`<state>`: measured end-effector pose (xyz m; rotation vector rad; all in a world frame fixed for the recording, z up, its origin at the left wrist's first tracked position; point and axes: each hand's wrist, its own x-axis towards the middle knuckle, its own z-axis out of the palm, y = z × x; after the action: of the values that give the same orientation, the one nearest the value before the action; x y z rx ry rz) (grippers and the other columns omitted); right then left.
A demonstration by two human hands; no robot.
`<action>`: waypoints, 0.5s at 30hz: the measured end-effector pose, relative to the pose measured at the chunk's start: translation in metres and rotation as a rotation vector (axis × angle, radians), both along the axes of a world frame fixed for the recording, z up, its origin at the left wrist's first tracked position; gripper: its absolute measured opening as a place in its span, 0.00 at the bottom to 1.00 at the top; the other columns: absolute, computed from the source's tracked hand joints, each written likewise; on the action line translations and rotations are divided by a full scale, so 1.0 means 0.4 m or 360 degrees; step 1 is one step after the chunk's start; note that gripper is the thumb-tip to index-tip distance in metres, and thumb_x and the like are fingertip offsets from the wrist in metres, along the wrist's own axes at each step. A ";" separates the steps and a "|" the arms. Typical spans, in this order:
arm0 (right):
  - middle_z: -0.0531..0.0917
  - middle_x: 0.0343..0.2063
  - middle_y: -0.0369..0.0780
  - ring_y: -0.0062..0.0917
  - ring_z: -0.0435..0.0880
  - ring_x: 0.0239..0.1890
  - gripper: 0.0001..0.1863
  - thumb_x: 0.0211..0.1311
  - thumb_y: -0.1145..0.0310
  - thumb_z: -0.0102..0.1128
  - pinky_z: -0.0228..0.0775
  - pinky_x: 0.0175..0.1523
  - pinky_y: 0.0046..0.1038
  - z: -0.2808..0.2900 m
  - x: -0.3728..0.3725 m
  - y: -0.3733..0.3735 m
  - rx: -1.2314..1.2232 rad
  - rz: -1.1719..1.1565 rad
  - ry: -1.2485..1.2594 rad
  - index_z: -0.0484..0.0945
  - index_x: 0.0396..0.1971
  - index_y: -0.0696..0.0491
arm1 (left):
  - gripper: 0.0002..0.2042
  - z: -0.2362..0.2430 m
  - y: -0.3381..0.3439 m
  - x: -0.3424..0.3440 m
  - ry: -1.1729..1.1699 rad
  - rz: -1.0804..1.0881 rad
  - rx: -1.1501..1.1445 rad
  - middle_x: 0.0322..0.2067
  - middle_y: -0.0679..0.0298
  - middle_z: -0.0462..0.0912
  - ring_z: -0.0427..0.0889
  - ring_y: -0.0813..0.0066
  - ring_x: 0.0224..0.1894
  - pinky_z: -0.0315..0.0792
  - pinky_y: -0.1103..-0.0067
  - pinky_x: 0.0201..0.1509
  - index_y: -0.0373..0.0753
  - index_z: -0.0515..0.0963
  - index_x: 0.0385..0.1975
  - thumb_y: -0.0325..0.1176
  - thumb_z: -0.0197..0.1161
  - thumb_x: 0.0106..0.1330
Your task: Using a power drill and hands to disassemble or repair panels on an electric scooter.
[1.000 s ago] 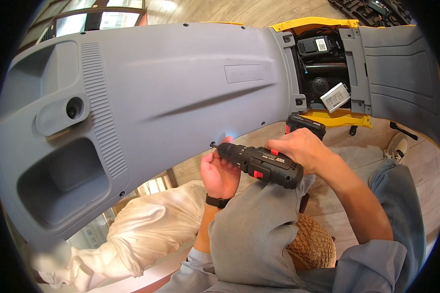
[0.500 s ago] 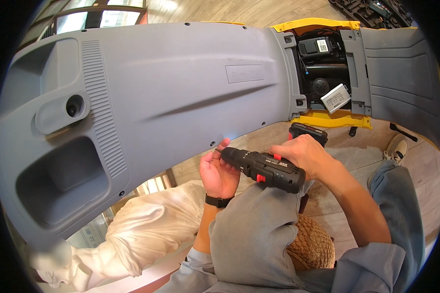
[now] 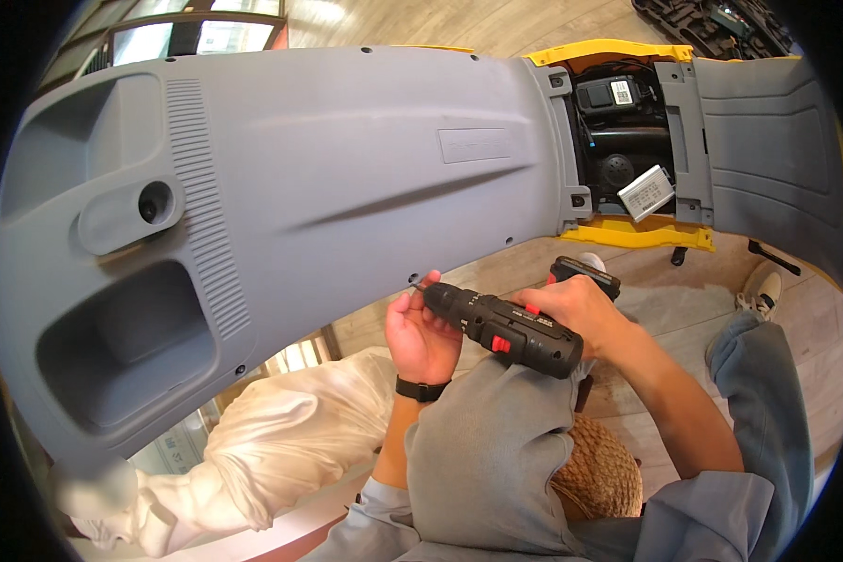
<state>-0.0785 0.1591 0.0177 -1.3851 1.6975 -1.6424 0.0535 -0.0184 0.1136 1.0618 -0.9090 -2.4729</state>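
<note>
My right hand (image 3: 581, 304) grips a black and red cordless drill (image 3: 506, 332) by its handle, battery toward the back, bit pointing left. My left hand (image 3: 421, 332) is raised at the bit's tip, fingertips closed around it; what they pinch there is too small to make out. The tip is just below a screw hole (image 3: 413, 278) along the near edge of a long grey plastic panel (image 3: 356, 159) with molded wells (image 3: 122, 347) at the left.
An open bay (image 3: 618, 140) with yellow edge trim (image 3: 637, 234) holds black parts and a silver box (image 3: 645, 192). A grey padded section (image 3: 768, 150) lies right, a tool case (image 3: 712, 23) at top right. A white draped statue (image 3: 290, 431) is below the panel; a woven seat (image 3: 599, 464) is under me.
The drill and both hands have moved slightly down and right from the hole, with more of the hole showing. The bluish light spot on the panel has faded.
</note>
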 end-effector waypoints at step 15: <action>0.78 0.18 0.42 0.37 0.80 0.23 0.18 0.42 0.64 0.63 0.70 0.29 0.35 -0.005 0.007 -0.003 0.0034 -0.0063 0.0002 0.78 0.38 0.50 | 0.21 -0.007 0.003 0.009 -0.0201 0.0070 -0.0064 0.21 0.75 0.68 0.65 0.81 0.26 0.63 0.82 0.32 0.38 0.77 0.48 0.43 0.42 0.64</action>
<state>-0.0757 0.1579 0.0158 -1.3507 1.7488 -1.6400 0.0571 -0.0174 0.1109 1.2222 -0.9570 -2.3647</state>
